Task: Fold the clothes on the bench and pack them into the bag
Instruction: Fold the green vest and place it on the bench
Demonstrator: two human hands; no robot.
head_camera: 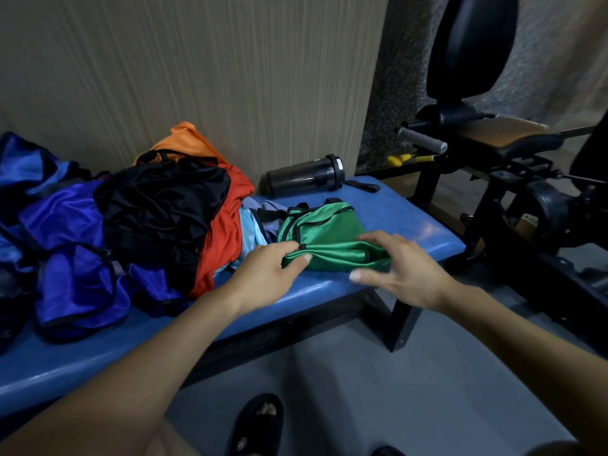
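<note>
Left hand (266,274) fingers pinch the near left edge of the shiny green black-trimmed mesh garment (325,238), thumb on top, black trim at the fingertips. Right hand (399,269) fingers curl loosely over the garment's near right end, thumb spread out below the fold; real grip or just resting, cannot tell. Green garment lies folded over on the right part of the blue padded bench (411,222), near the front edge. Just left of it, touching: light blue cloth (251,233), then a red-orange garment (223,245) under a crumpled black garment (161,205), with orange fabric (187,139) behind against the wall. Further left, glossy blue-purple black-trimmed garments (75,274) in a heap. Far left edge, blue and black bag (26,159), only partly in view. Dark translucent shaker bottle (306,176) lies on its side at the back of the bench, apart from the clothes. Black gym machine (513,166) to the right. Black sandal (258,426) on the grey floor below.
</note>
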